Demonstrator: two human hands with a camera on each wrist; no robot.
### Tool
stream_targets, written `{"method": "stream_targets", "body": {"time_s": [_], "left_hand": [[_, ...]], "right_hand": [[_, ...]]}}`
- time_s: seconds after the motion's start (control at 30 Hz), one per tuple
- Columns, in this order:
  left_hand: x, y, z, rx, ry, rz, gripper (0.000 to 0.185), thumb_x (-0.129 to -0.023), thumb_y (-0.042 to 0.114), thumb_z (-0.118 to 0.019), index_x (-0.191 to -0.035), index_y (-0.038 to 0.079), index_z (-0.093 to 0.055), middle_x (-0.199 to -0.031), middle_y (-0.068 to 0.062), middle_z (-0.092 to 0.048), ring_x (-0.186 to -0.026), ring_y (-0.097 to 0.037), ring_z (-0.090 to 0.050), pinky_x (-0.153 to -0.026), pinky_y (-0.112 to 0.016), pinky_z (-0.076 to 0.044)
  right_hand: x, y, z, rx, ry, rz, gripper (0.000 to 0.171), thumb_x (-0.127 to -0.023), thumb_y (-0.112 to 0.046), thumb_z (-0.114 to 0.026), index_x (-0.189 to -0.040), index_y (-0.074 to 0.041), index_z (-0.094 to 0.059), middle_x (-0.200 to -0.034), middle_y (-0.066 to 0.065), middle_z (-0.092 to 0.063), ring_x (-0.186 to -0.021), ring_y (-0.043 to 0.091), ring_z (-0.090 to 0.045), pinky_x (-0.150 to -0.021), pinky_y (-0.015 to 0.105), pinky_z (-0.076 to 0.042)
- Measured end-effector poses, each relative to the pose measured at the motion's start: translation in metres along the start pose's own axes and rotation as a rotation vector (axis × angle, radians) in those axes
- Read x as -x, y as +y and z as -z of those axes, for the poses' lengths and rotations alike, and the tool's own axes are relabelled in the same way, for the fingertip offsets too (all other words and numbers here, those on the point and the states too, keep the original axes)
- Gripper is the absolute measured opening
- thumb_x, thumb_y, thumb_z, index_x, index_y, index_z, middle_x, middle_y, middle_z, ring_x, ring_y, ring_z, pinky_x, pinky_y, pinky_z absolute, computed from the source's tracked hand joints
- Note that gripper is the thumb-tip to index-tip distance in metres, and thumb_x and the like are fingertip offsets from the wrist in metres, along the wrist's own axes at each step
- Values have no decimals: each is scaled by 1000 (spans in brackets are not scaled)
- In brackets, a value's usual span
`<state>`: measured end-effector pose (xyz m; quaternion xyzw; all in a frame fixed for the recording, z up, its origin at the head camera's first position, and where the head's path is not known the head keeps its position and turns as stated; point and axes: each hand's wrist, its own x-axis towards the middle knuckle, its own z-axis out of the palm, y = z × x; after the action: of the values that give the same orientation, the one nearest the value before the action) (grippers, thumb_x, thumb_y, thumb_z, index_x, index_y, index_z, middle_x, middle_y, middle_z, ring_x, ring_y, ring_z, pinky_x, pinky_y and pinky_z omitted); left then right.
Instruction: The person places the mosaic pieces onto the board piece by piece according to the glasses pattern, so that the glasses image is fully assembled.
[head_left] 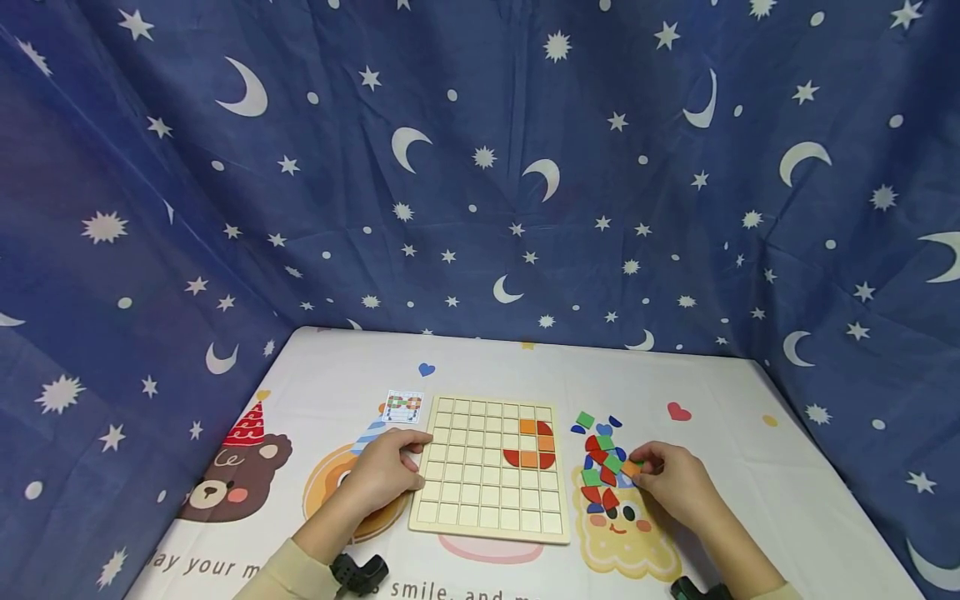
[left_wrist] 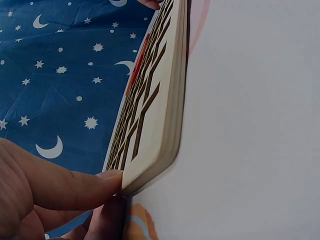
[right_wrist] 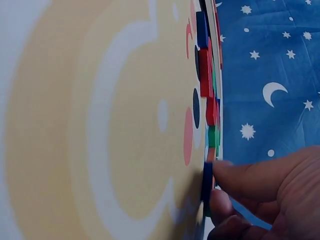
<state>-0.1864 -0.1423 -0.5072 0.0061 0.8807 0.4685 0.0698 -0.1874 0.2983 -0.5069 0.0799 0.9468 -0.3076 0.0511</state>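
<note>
A pale wooden grid board (head_left: 465,492) lies mid-table, with orange squares (head_left: 528,459) and red quarter-round pieces (head_left: 546,460) set in its right-hand cells. My left hand (head_left: 388,468) rests against the board's left edge, thumb and index finger spaced apart along it. In the left wrist view, the thumb (left_wrist: 107,187) touches the board's rim. At the right, my right hand (head_left: 677,483) pinches an orange square piece (head_left: 632,469) at the side of the loose pile. In the right wrist view, a dark blue piece (right_wrist: 206,182) stands right by its fingertips, partly covering the grip.
Loose green squares (head_left: 613,464), red pieces (head_left: 591,495) and blue half-rounds (head_left: 616,422) lie heaped between board and right hand. A small printed pattern card (head_left: 402,407) lies off the board's upper left corner. A starry blue curtain (head_left: 480,250) hangs behind the table.
</note>
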Motion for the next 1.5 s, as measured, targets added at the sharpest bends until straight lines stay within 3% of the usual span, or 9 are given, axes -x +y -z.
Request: {"method": "stream_targets", "body": {"time_s": [0.5,0.83,1.17,1.5], "left_hand": [[0,-1,0,-8,1,4,67,-70,-9,-85,-133,11,-75,-112,-4,-67,-80,-15,-60,-65,-28,-51],[1,0,1,-5,-2,4,66,-70,-10,-84,-132,10,-76,-111,-4,-67,-80,-15,-60,-66,-28,-50],[1,2,1,7,2,8,67,-70,-11,-84,-133,9,-75,-112,-5,-67,-80,-15,-60,-65,-27,-51],[2,3,1,22,1,12,66,-70,-11,-84,-133,9,-75,-112,-6,-67,-80,-16,-60,-64,-28,-51]], "right_hand": [[0,-2,-2,19,-32,5,27,-89,-11,-84,-116,-10,-77,-86,5,-62,-84,22,-55,-73,31,-47],[2,-6,-5,50,-46,-28,27,-89,-11,-85,-114,-8,-76,-91,5,-65,-88,22,-57,-79,33,-52],[3,-12,-5,92,-41,-20,25,-86,-16,-87,-106,-9,-74,-89,5,-61,-85,22,-55,-73,32,-50],[3,-10,-3,36,-70,72,28,-91,-18,-84,-114,-10,-69,-80,4,-54,-75,18,-52,-57,24,-41]]}}
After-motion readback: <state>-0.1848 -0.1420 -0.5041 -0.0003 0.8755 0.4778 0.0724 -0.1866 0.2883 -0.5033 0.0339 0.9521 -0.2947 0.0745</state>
